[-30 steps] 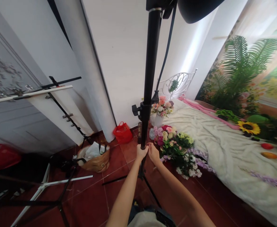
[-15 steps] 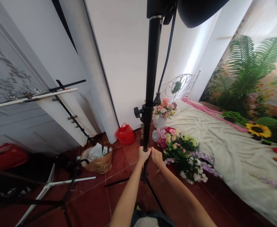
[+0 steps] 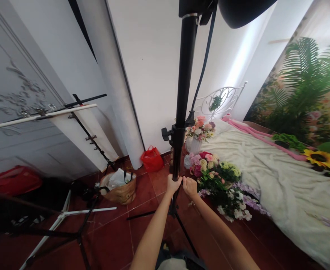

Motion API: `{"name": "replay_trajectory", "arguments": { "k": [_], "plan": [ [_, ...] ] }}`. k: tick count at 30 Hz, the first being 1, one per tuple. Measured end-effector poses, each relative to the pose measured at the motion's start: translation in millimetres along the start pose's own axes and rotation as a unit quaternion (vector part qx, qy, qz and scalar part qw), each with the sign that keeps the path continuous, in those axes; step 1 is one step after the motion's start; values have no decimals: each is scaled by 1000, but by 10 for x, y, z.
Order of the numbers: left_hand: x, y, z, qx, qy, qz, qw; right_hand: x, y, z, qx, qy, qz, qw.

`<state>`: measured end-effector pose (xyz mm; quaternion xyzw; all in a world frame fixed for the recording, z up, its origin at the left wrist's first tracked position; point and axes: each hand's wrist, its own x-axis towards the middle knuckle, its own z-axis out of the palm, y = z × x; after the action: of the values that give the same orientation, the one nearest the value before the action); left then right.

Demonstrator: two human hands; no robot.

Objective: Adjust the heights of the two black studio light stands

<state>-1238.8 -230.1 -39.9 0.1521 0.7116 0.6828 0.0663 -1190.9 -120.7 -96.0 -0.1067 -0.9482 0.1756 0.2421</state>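
Note:
A black light stand (image 3: 185,71) rises in front of me, carrying a dark lamp head (image 3: 242,11) that is cut off by the top edge. My left hand (image 3: 174,184) is wrapped round its lower tube. Right beside it, my right hand (image 3: 189,186) is closed in a pinch against the stand's right side; its fingers hide whatever they grip. Higher up, a black locking knob (image 3: 166,134) sticks out from the collar, and a cable with a plug (image 3: 190,119) hangs along the pole. The stand's legs (image 3: 185,232) spread on the floor below my hands.
Artificial flowers (image 3: 214,174) crowd the floor at right, beside a bed with a cream cover (image 3: 255,161). A red bag (image 3: 152,159) and a woven basket (image 3: 122,191) stand left of the pole. Further left are a backdrop stand (image 3: 88,131) and white stand legs (image 3: 66,214).
My view has turned slightly left, so the stand and the room sit a little further right in the picture. Both hands keep the same place on the stand.

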Motion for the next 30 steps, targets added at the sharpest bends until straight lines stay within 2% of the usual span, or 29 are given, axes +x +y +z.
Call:
{"name": "replay_trajectory", "arguments": {
  "k": [9,13,21,25,30],
  "plan": [
    [27,-66,11,2,-1,3,1000,40,59,51,8,-3,-32,999],
    [25,-34,28,3,5,-10,1000,85,55,7,12,-53,-3,999],
    [-20,27,82,4,29,-10,1000,177,-44,-295,-12,-185,59,981],
    [-46,24,113,-4,27,-5,1000,207,-35,-366,-1,-214,55,975],
    [-58,12,168,0,48,-4,999,273,60,-347,48,-243,72,966]
  ]
}}
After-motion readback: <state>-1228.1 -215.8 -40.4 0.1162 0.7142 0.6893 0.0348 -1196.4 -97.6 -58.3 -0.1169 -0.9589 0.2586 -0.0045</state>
